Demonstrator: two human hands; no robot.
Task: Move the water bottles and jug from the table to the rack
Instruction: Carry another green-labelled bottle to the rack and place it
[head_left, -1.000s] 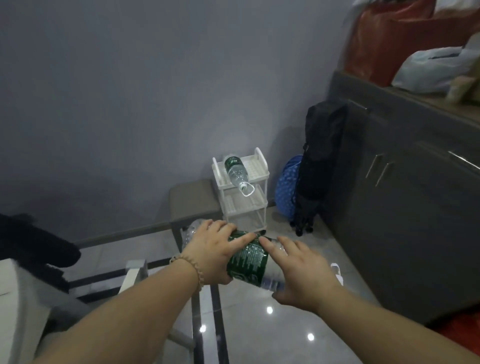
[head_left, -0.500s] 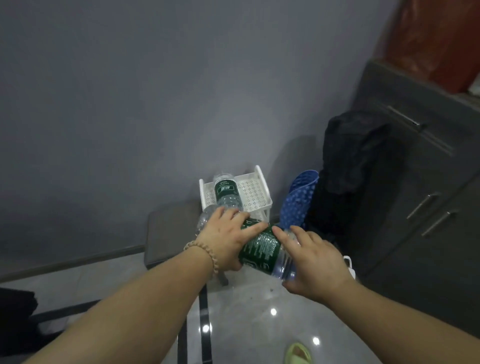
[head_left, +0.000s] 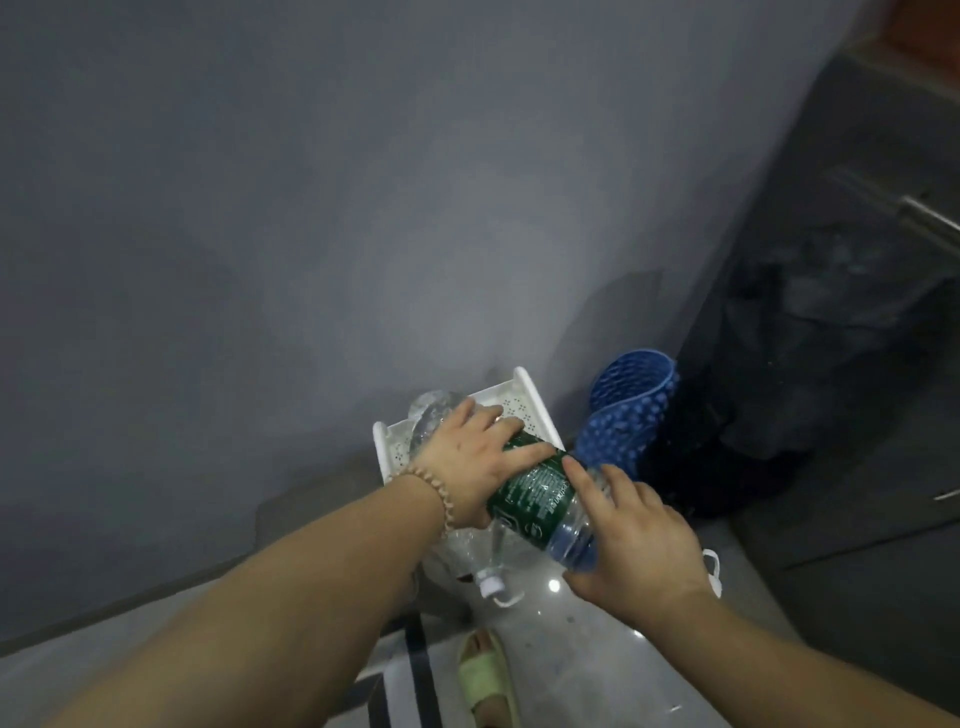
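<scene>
Head view. Noted pale green slipper on floor at 6 o'clock. Just beyond, at centre: left hand curled over upper part of green-labelled bottle, right hand cupping its neck end from 4 o'clock, forefinger laid along label. Held tilted above white rack, not yet set down. Beneath, second bottle lying on rack, white cap toward 6 o'clock. Logged blue nubbed mat at 2 o'clock of rack. Backed by grey wall at 12 o'clock. Judged: one bottle delivered, this one nearly; jug and table out of view, remainder unknown.
</scene>
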